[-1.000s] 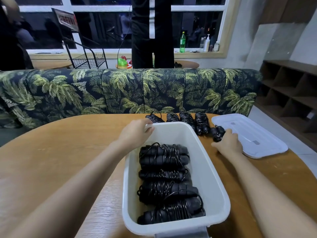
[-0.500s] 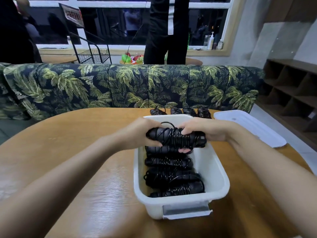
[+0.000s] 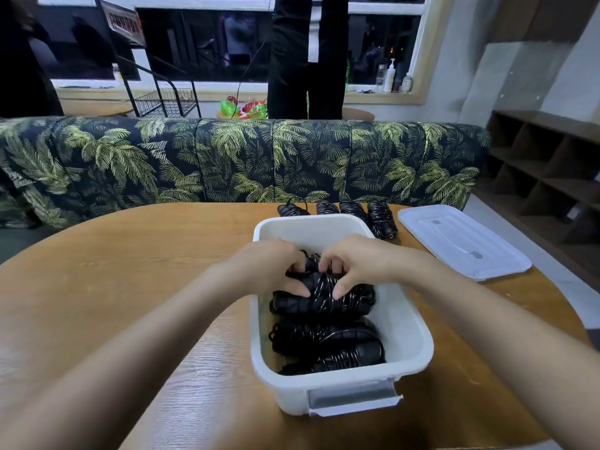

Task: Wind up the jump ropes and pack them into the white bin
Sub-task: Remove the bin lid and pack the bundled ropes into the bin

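Left hand: curled fingers gripped the wound black jump-rope bundle.
Right hand: curled, gripped the same bundle beside the left.
Bundle: beneath both hands, inside the white rectangular plastic bin.

Wooden table, palm-print sofa behind it, white lid flat on its right side.
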